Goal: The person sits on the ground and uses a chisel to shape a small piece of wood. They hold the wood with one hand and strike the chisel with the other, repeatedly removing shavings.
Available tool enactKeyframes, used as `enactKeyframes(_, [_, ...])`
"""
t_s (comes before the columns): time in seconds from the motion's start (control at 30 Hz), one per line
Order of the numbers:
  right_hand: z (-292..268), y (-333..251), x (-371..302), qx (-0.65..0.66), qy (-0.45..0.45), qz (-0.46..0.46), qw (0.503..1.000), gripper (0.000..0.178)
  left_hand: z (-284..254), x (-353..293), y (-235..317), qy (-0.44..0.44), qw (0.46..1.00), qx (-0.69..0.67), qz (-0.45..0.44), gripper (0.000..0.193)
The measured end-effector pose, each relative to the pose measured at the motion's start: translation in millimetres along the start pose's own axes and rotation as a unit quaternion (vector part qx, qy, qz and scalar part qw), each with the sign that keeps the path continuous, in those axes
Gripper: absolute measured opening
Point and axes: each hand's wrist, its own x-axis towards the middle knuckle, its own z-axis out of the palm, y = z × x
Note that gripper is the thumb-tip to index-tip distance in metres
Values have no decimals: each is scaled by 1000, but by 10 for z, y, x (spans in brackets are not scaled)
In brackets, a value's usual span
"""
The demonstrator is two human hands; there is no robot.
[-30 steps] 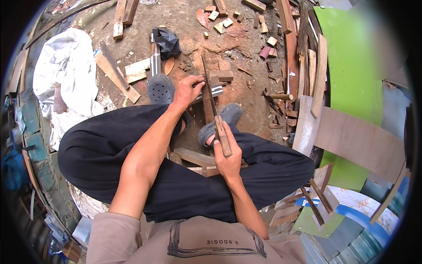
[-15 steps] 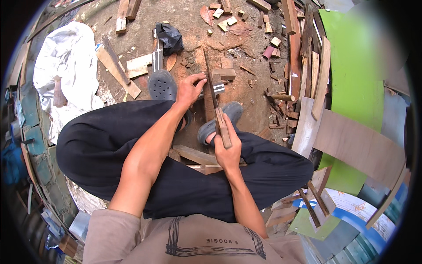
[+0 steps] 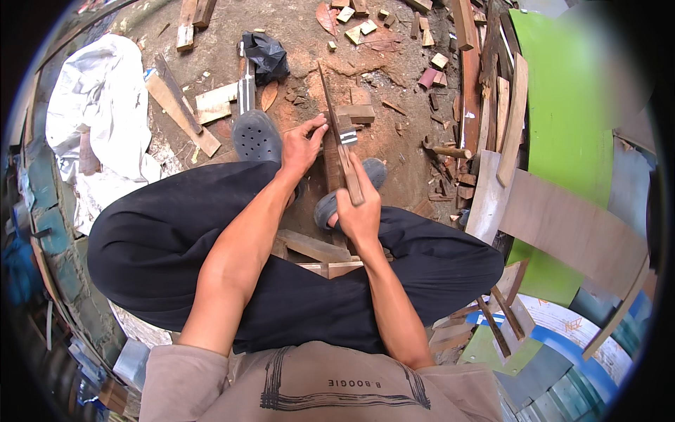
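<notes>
Soft, bright daylight lit your scene evenly, with only faint shadows and its direction hard to tell. Your cloth (image 3: 98, 91) nearly washed out, while your saw (image 3: 348, 171) was clear enough to make out. A pale haze blurred the green board's (image 3: 562, 91) upper right; the fisheye bowed your wall (image 3: 55, 211), and black swallowed the corners.

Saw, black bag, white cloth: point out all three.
Saw (image 3: 351, 178): head view, on its wooden handle, by the right hand (image 3: 360, 214).
Black bag (image 3: 266, 58): head view, on its crumpled middle.
White cloth (image 3: 100, 102): head view, on its bunched middle.
</notes>
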Motion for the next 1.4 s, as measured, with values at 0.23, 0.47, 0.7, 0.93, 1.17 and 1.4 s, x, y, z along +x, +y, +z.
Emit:
enactKeyframes(0.23, [-307, -327, -363, 55, -50, 95, 993, 66, -41, 12, -70, 1, 1000, -16, -5, 22])
enactKeyframes(0.47, [129, -121, 223, 26, -6, 63, 998, 63, 36, 26, -51, 2, 999, -32, -1, 22])
enactKeyframes(0.7, [-273, -431, -415, 63, -45, 78, 994, 68, -60, 45, -107, 0, 1000, -13, 23, 20])
enactKeyframes(0.93, [106, -188, 217, 57, -13, 64, 996, 62, 30, 70, -42, -14, 1000, -5, 3, 22])
enactKeyframes(1.17, [-389, -433, -495, 135, -63, 144, 978, 67, -77, 86, -157, -22, 999, -27, 5, 22])
enactKeyframes(1.4, [214, 45, 464, 58, 8, 50, 997, 60, 31, 88, -20, -28, 1000, 14, 2, 22])
